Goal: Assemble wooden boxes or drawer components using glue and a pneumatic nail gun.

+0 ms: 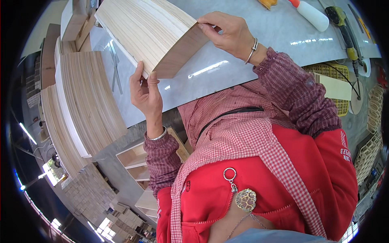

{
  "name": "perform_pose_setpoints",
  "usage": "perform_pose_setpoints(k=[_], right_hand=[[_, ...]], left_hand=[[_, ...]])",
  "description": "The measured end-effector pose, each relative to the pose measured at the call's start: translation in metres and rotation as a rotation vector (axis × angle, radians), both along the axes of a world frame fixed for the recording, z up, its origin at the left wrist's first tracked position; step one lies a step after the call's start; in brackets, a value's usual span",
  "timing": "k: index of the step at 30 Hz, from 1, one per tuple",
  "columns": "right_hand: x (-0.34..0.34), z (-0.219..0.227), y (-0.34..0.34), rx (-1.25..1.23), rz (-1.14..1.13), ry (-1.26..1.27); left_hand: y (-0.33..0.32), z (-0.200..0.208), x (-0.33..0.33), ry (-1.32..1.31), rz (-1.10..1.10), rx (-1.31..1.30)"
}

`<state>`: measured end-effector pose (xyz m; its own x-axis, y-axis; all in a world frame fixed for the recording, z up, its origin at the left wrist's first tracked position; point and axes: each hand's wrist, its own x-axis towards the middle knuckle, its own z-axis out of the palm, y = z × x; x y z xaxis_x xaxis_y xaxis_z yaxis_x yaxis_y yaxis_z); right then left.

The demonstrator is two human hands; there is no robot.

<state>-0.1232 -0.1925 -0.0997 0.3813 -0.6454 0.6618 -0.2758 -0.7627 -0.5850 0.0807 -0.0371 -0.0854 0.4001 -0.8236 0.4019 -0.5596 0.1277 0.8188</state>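
A pale wooden box-shaped piece (146,32) with a finely striped top and a plain, shaded front side rests at the far side of the grey tabletop (202,81). My left hand (146,91) grips its near left corner, thumb on one side and forefinger on the other. At the near right corner, my right hand (229,34) pinches the edge between thumb and fingers. The piece's far end runs out of view, and its underside is hidden.
Tall stacks of striped wooden pieces (91,97) stand left of the table. A thin metal strip (115,67) lies on the tabletop. At the far right are a white bottle with a red top (312,15), a power driver (344,30) and a yellow basket (338,95).
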Motion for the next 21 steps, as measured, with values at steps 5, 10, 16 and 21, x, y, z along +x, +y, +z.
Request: perform_pose_setpoints(k=[5, 10, 16, 21], right_hand=[[-0.001, 0.0, 0.0, 0.005, -0.004, 0.047], [-0.003, -0.004, -0.003, 0.27, 0.065, -0.106], [0.002, 0.002, -0.01, 0.14, 0.176, -0.141], [0.002, 0.003, -0.013, 0.32, 0.272, -0.137]], left_hand=[[0.0, 0.001, -0.002, -0.014, 0.014, -0.001], [0.0, 0.001, -0.002, 0.001, 0.023, -0.002], [0.0, 0.001, 0.0, 0.01, 0.009, -0.002], [-0.001, 0.004, -0.003, 0.008, 0.011, -0.012]])
